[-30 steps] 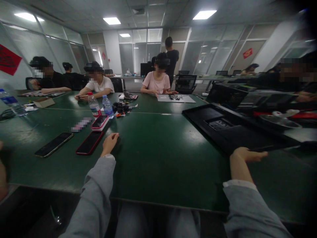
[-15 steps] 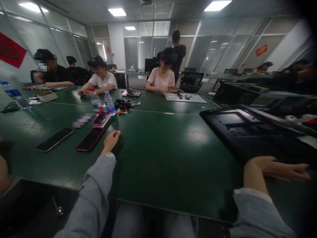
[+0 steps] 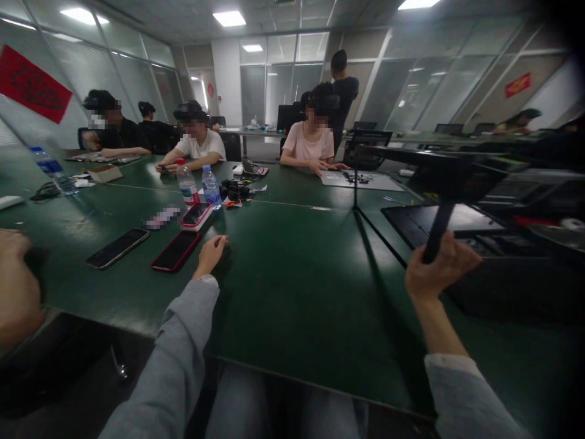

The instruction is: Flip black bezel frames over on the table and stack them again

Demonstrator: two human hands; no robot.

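My left hand (image 3: 211, 255) rests on the green table with its fingers curled together, and nothing shows in them. Close by lie a red-edged phone (image 3: 176, 251) and another red-edged phone on a white box (image 3: 197, 216). My right hand (image 3: 439, 268) is raised at the right, closed around the upright part of a black frame-like piece (image 3: 441, 225). Its wide upper part is blurred, and a thin bar runs down its left side; I cannot make out its exact kind. Behind it lies a large flat black panel (image 3: 411, 222), partly hidden.
Two bottles, one red-capped (image 3: 186, 183) and one blue-capped (image 3: 211, 188), stand beyond the phones, beside black cables (image 3: 235, 190). A black phone (image 3: 117, 249) lies left. Another person's arm (image 3: 18, 286) is at the left edge. Across the table, a person has a white board (image 3: 381, 182).
My right hand has risen from beside the black panel and now holds the black frame-like piece upright. My left hand stays on the table. The view has turned slightly left.
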